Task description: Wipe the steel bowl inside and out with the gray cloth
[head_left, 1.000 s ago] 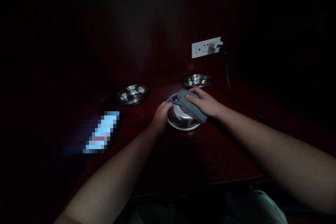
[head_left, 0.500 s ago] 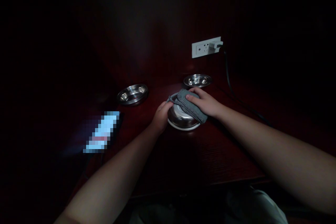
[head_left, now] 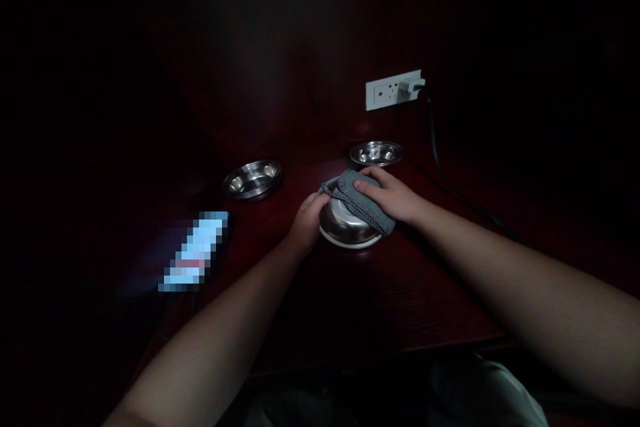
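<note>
Covering bowl top, cloth, darkness beyond

The room is very dim, most of it lost in black. A dark reddish wooden tabletop catches a weak light near its middle and meets a dark wall behind. On that wall sits a white socket strip with a plug in it, a black cable trailing down.

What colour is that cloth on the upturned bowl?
Grey, with a ribbed knit look; the cloth shows best in the head view.
</note>
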{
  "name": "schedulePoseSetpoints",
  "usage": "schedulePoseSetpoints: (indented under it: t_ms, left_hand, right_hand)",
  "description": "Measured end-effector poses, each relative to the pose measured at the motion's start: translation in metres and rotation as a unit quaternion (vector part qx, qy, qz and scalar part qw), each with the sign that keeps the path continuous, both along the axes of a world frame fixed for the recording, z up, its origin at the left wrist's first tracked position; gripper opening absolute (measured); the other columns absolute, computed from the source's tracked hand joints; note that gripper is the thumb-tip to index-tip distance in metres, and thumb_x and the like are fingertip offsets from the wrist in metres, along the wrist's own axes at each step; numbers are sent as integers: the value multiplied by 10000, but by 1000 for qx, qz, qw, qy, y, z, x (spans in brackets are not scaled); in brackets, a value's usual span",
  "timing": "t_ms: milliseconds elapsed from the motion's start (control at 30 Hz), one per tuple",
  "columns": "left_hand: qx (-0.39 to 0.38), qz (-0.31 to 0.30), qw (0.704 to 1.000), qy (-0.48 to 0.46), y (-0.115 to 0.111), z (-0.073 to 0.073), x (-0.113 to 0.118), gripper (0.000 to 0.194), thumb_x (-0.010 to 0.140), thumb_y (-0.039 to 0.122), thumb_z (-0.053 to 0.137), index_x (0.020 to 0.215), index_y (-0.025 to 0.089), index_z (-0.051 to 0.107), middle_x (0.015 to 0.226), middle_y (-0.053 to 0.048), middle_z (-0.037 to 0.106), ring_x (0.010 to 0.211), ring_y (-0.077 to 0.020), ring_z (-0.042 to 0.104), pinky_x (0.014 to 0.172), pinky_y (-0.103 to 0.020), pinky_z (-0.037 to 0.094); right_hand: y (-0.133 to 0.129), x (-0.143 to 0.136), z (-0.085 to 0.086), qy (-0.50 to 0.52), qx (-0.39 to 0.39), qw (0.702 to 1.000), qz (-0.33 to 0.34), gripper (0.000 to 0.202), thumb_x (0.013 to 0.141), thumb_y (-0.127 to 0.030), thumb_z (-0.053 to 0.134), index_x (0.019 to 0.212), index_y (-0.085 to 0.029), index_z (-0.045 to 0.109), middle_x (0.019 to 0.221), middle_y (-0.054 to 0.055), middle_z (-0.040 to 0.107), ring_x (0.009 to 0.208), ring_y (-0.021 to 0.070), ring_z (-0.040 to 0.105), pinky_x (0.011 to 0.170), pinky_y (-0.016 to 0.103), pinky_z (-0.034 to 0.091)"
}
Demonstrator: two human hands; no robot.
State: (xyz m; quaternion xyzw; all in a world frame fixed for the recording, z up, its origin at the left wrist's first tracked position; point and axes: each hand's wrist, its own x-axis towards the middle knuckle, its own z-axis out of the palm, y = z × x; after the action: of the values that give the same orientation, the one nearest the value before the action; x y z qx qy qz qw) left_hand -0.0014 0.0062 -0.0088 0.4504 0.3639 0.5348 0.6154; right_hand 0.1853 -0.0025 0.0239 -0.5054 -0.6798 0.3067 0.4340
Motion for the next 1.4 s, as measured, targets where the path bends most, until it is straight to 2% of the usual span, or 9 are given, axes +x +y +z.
schedulePoseSetpoints:
  t_ms: [267,1233,1400]
  left_hand:
    - [16,5,1000,4,-3,3,-1,174,683,313,652,757,155,647,734,-3,652,707,-137,569,702,-267,423]
    - [10,-8,1000,8,-1,0,-1,241,688,344,649,826,147,657,803,-28,665,759,-161,588,748,-295,436]
    - [10,0,1000,2,-3,2,0,212,676,328,658,789,148,653,762,-19,656,723,-150,578,707,-279,427]
  right_hand:
    - [0,0,-1,3,-2,1000,2,362,813,-500,562,1016,-201,568,948,61,637,862,217,588,784,374,463]
    - [1,1,-2,-4,2,1000,2,371,811,-520,560,1022,-215,567,967,59,645,862,222,598,795,397,476]
    - [1,1,-1,-6,7,1000,2,365,809,-519,559,1011,-215,568,956,57,646,855,223,597,785,399,477]
